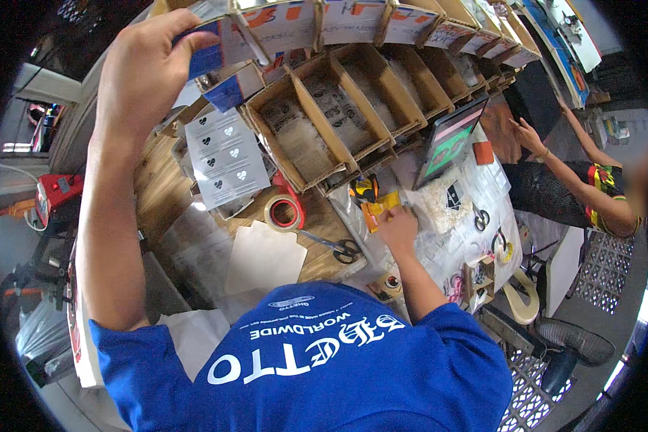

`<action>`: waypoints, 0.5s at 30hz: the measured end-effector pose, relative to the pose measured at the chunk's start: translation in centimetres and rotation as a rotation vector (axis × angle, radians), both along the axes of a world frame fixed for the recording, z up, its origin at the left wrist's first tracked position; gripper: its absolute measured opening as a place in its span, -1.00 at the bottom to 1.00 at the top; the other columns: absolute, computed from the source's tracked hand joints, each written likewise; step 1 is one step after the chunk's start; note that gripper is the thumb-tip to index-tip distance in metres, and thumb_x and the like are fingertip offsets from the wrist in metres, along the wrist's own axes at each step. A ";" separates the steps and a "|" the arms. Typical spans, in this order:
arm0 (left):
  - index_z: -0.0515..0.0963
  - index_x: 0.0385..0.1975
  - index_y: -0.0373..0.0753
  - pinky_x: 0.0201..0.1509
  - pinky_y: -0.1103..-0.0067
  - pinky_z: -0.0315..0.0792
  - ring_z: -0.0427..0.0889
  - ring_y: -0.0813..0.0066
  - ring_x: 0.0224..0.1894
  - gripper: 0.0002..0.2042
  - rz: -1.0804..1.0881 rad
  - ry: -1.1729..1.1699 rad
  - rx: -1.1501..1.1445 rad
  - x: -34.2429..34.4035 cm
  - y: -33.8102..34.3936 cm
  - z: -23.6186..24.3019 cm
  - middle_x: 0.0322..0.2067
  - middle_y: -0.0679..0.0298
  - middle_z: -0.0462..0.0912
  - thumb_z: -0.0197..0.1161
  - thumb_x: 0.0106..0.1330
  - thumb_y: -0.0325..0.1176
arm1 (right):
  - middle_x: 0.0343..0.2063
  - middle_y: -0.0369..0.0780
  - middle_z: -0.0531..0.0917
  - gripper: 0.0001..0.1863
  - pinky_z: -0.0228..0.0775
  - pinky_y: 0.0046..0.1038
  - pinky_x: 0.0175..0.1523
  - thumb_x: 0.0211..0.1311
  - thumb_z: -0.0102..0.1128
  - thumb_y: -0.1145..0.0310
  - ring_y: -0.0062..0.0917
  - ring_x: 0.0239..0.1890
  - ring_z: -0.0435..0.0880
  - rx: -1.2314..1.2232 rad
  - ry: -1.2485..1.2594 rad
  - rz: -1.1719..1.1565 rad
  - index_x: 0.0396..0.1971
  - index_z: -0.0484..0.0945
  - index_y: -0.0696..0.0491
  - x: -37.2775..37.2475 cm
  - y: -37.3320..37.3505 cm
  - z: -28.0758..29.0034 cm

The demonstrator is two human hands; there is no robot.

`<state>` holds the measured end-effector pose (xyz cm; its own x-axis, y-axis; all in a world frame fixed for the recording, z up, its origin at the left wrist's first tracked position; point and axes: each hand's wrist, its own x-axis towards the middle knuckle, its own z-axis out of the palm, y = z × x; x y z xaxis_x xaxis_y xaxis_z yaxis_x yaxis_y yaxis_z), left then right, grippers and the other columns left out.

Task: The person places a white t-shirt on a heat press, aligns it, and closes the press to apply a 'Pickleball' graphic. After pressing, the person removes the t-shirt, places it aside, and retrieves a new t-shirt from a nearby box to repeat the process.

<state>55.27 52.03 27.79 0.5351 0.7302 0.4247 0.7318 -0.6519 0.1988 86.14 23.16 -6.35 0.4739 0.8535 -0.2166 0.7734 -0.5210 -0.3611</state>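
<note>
My left hand (147,68) is raised at the upper left, at the end of the upper row of cardboard bins (281,29). Its thumb lies against a blue-sided cardboard bin (207,59) and the fingers curl over the top edge; the fingertips are partly hidden. Lower and to the right, my right hand (398,232) is on the table with bent fingers at a small yellow packet (379,209). A black and orange tape measure (364,189) lies just beyond that packet. Black-handled scissors (344,250) are to the left of my right hand.
Deep cardboard compartments (324,108) hold clear packets. Tape rolls (284,212), a printed sheet (227,158) and blank paper (266,257) lie at left. A tablet (450,144) stands at right, near more scissors (481,219). Another person's hand (529,137) is beyond it.
</note>
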 end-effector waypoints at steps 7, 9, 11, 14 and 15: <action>0.68 -0.24 -0.36 -0.19 0.46 0.53 0.71 0.27 -0.36 -0.84 0.001 -0.003 -0.021 1.9 -3.5 2.7 -0.37 -0.01 0.72 0.27 0.30 -0.41 | -0.07 -0.03 0.60 -0.66 0.56 -0.24 -0.15 0.10 0.38 0.53 -0.14 -0.30 0.65 0.865 -0.021 0.443 -0.09 0.60 0.01 -0.2 8.1 16.8; 0.67 -0.32 -0.43 -0.23 0.41 0.52 0.69 0.24 -0.38 -0.87 0.017 -0.036 0.002 3.1 -5.0 3.6 -0.41 -0.06 0.70 0.29 0.21 -0.49 | -0.05 -0.08 0.64 -0.62 0.58 -0.21 -0.13 0.12 0.39 0.48 -0.14 -0.21 0.70 0.821 -0.111 0.595 -0.02 0.60 -0.03 0.3 10.4 20.2; 0.68 -0.39 -0.46 -0.27 0.37 0.49 0.67 0.23 -0.44 -0.88 0.048 -0.102 0.000 4.1 -5.9 4.3 -0.48 -0.10 0.67 0.30 0.14 -0.52 | -0.05 -0.10 0.66 -0.62 0.58 -0.19 -0.11 0.15 0.38 0.41 -0.15 -0.17 0.71 0.723 -0.145 0.659 0.00 0.60 -0.03 0.5 11.8 21.9; 0.69 -0.36 -0.44 -0.27 0.38 0.50 0.69 0.22 -0.45 -0.86 0.102 -0.067 -0.112 4.2 -6.4 5.2 -0.47 -0.10 0.68 0.31 0.16 -0.50 | -0.11 -0.10 0.70 -0.65 0.58 -0.16 -0.08 0.18 0.35 0.32 -0.13 -0.13 0.72 0.622 -0.159 0.706 -0.02 0.61 0.00 1.1 12.5 22.4; 0.69 -0.36 -0.44 -0.27 0.38 0.51 0.69 0.23 -0.45 -0.86 0.104 -0.060 -0.116 4.0 -6.3 5.2 -0.47 -0.10 0.69 0.31 0.16 -0.49 | -0.13 -0.09 0.71 -0.66 0.58 -0.16 -0.07 0.19 0.34 0.29 -0.12 -0.12 0.72 0.605 -0.157 0.711 -0.03 0.62 0.01 1.3 12.6 22.3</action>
<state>59.27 45.75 33.04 0.4301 0.8264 0.3633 0.7785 -0.5433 0.3142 87.42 35.78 15.95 -0.2141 0.9002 0.3793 0.9004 0.3324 -0.2806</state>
